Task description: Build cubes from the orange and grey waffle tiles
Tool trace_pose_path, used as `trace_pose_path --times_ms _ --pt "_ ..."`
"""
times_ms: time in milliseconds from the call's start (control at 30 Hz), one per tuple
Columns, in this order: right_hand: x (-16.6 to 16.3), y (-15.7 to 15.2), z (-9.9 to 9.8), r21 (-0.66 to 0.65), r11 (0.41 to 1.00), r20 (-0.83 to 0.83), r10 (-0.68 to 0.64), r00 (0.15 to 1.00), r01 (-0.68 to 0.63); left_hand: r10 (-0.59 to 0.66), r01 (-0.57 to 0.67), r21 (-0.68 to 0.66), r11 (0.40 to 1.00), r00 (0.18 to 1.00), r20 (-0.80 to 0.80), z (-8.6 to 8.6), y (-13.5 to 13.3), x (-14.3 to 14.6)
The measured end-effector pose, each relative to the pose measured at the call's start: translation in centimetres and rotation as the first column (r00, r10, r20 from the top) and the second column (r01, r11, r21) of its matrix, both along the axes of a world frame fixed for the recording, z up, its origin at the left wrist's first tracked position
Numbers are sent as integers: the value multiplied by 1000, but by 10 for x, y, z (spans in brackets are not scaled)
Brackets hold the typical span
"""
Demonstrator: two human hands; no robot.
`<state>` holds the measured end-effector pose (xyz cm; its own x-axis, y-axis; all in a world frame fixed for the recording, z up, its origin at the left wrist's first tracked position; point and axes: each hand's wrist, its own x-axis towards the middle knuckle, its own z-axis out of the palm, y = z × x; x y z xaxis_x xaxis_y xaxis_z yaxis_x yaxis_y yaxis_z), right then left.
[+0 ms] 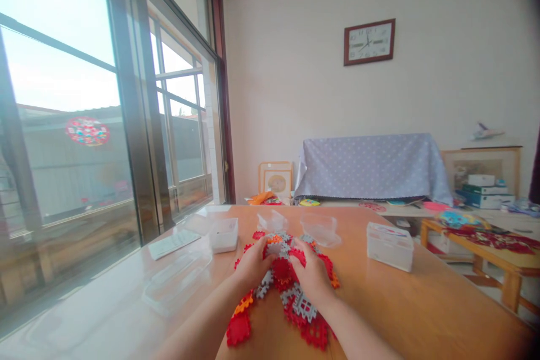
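A pile of interlocking plastic tiles (238, 329) in red, grey and orange, with notched edges, lies on the wooden table in front of me. Over its middle, my left hand (254, 263) curls its fingers round the left side of a red and grey tile piece (282, 270). From the opposite side, my right hand (311, 273) grips the same piece, thumb pointing inward. Some fingertips are hidden behind the tiles. Close to my right wrist lies a grey lattice tile (304, 305) on top of red ones.
A white tub (224, 235) and a clear lid (177, 281) are on the left of the table (405, 315). Clear plastic containers (320, 229) stand behind the pile. A lidded box (390, 246) is on the right. Windows line the left side; a wooden bench (512, 281) stands at right.
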<state>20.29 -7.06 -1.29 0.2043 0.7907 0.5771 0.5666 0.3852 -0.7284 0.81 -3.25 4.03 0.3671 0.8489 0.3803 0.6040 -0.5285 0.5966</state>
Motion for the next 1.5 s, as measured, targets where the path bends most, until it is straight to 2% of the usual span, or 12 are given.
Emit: trace_pose_path --times_ms 167,267,333,467,633,800,900,1000,1100,1233,1500 --pt "12 19 -18 19 1000 -184 23 983 -20 29 -23 -39 999 986 166 -15 33 8" --pt "17 23 -22 31 1000 -122 8 993 -5 49 0 -128 992 923 382 -27 51 10" --pt "19 21 -20 19 999 -46 -26 999 27 47 14 -140 990 904 424 -32 57 9" --pt "19 14 -13 22 998 62 -59 996 58 14 44 -116 992 889 457 -30 54 -3" --pt "18 11 -13 71 997 150 -27 988 16 40 62 -180 982 857 514 -21 28 -27" --pt "17 8 -11 63 998 191 -18 981 6 11 79 -264 961 947 321 -17 -12 -66" --pt "15 5 -9 45 999 204 -7 979 -2 -85 122 -355 927 989 118 -15 -38 -91" --pt "14 5 -11 52 999 218 3 976 -14 -190 135 -316 939 970 -150 -14 -58 -105" --pt "14 6 -13 65 998 231 1 973 -16 -180 104 -241 965 931 -319 -15 -68 -105" --pt "16 6 -15 68 998 246 1 969 -19 -109 72 -120 990 936 -334 -15 -71 -95" --pt "16 6 -15 88 996 227 -8 974 -12 -44 50 10 999 945 -323 -9 -74 -82"
